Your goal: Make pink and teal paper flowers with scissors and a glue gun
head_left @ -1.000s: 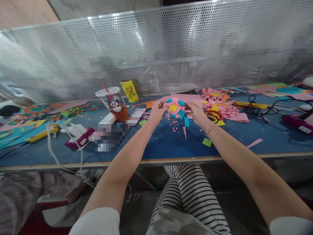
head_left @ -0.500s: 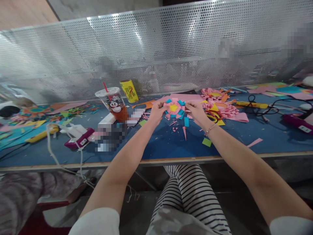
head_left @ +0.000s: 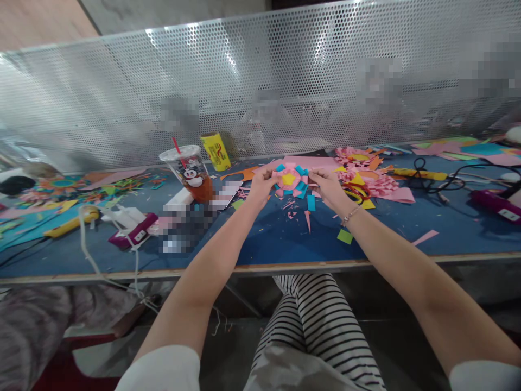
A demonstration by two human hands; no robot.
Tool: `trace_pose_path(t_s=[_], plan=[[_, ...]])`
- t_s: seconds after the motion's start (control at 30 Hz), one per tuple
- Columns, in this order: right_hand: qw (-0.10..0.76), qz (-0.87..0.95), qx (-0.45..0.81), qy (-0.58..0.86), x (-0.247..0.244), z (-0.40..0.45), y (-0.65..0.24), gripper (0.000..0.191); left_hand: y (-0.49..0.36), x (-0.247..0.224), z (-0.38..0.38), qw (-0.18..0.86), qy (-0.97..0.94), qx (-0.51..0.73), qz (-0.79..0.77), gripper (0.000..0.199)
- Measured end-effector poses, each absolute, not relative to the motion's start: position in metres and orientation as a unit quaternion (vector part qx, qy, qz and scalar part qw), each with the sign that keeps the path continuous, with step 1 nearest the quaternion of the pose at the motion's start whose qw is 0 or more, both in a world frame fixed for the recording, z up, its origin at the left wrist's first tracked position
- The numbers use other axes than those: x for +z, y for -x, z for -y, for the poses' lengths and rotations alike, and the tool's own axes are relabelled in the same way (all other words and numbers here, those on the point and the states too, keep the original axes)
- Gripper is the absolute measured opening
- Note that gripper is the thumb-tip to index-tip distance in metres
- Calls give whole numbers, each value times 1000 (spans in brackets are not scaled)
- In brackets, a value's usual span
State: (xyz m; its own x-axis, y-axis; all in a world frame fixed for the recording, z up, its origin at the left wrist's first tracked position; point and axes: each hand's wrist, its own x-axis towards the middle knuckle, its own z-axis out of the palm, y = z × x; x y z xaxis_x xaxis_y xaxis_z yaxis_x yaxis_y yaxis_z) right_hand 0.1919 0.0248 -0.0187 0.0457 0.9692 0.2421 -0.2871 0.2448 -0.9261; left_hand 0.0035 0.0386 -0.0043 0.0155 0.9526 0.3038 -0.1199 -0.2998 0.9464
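Note:
A paper flower (head_left: 289, 178) with a yellow centre, a pink ring and blue and pink petals is held up between my two hands over the table. My left hand (head_left: 263, 184) pinches its left edge. On the opposite edge, the fingers of my right hand (head_left: 325, 184) are closed on a petal. Below the flower lie a small blue paper strip (head_left: 311, 203), pink snippets (head_left: 290, 205) and a thin pink paper sliver (head_left: 307, 221). Scissors with red and yellow handles (head_left: 357, 193) lie just right of my right hand.
A plastic cup of brown drink (head_left: 195, 176) with a red straw stands left, near a yellow packet (head_left: 216, 152). Pink fringed paper flowers (head_left: 380, 183) lie right. Yellow glue guns (head_left: 421, 174), cables and purple power strips (head_left: 134, 231) lie on both sides. A perforated metal screen (head_left: 309, 81) rises behind.

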Motion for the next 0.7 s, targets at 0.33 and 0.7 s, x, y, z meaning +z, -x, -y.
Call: trace_pose_path(t_s=[0.33,0.7], plan=[[620,484,496,368,-18,-24,-193,26,-2,-6,-43,453,-550,593,-374,28],[621,485,494,368,-20,-26,-193,27,-2,-5,-42,446,-555,585,-388,29]])
